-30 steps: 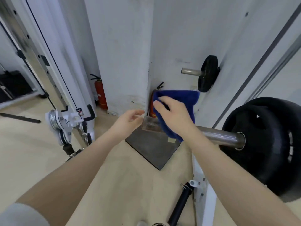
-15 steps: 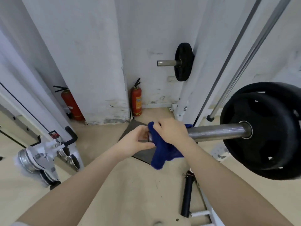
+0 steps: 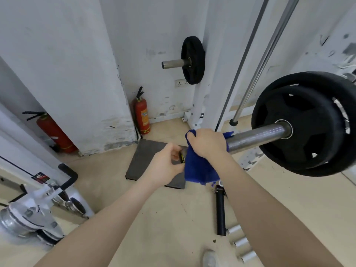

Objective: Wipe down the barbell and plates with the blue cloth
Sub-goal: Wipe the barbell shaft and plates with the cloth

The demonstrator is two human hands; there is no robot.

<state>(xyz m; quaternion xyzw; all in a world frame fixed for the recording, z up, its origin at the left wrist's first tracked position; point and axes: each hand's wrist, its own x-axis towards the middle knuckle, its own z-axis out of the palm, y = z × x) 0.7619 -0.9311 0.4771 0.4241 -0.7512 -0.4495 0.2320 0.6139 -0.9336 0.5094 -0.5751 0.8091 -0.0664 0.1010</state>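
Observation:
The steel barbell sleeve [image 3: 256, 136] runs from centre to the right, into two large black plates [image 3: 308, 124]. My right hand [image 3: 207, 143] grips the blue cloth [image 3: 200, 169] wrapped over the sleeve near its free end; much of the cloth hangs below the bar. My left hand [image 3: 165, 163] curls around the very tip of the sleeve, just left of the cloth. The sleeve's end is mostly hidden by both hands.
A small black plate [image 3: 192, 59] sits on a wall peg behind. Two red fire extinguishers [image 3: 142, 114] [image 3: 53, 132] stand by the pillar. A dark mat [image 3: 146, 162] lies on the floor below. A black handle [image 3: 220, 211] and white rack pegs [image 3: 240, 242] lie near my feet. Cable machine pulleys [image 3: 32, 214] sit left.
The view has swung down and right, showing more of the plates. The cloth went from spread on top of the sleeve to wrapped round it, and my left hand closed on the sleeve's tip.

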